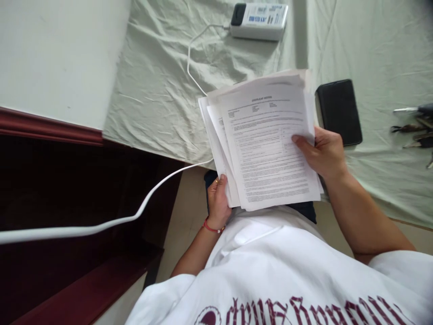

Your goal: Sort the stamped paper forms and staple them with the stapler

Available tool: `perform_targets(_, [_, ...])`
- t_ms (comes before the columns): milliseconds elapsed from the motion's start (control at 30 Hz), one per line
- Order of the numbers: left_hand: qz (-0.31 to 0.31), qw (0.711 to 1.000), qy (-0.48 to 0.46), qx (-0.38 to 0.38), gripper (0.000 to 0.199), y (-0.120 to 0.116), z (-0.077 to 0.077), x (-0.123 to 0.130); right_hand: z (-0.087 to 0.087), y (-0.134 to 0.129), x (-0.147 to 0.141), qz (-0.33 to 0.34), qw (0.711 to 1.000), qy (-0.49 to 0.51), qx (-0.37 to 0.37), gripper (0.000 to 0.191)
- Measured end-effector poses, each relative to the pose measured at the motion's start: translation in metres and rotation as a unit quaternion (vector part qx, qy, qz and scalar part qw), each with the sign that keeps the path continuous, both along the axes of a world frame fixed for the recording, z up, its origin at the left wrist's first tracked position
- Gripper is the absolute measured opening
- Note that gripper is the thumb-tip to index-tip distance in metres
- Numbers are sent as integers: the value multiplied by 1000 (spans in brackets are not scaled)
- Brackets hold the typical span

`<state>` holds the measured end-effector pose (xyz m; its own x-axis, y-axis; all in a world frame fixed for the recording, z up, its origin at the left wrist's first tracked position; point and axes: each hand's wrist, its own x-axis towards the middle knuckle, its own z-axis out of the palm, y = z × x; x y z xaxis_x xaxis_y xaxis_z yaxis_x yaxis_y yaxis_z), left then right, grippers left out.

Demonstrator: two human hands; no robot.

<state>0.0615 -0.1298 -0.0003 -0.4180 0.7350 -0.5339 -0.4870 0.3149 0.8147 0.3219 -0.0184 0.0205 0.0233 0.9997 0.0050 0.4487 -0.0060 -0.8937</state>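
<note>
Counted: one paper stack, one white power bank, one black flat case | stack was held over bench edge | fingers of left hand and right hand were closed on its opposite sides

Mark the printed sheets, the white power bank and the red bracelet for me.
Printed sheets (267, 146), head view: middle of the top page.
White power bank (260, 20), head view: labelled upper face.
Red bracelet (211, 229), head view: visible band.
</note>
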Motion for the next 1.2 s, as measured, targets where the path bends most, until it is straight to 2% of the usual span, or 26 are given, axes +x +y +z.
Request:
perform_targets(167, [0,1000,11,7,45,0,0,0,4,1,0,-28,998,-34,46,22])
perform_targets(300, [8,1000,22,9,44,1,-3,-3,1,5,5,-63,993,6,103,19])
perform_targets(533, [15,999,22,21,45,1,-3,-5,-2,10,9,-98,983,38,153,19])
perform_targets(800, [-37,998,15,41,42,0,2,-5,-4,13,10,-113,983,18,141,23])
perform_targets(967, [-32,998,28,41,40,-1,2,-5,-1,13,10,-123,981,27,146,19])
perform_targets(1200, [-31,997,38,55,40,0,1,-6,-2,14,13,-137,979,20,150,28])
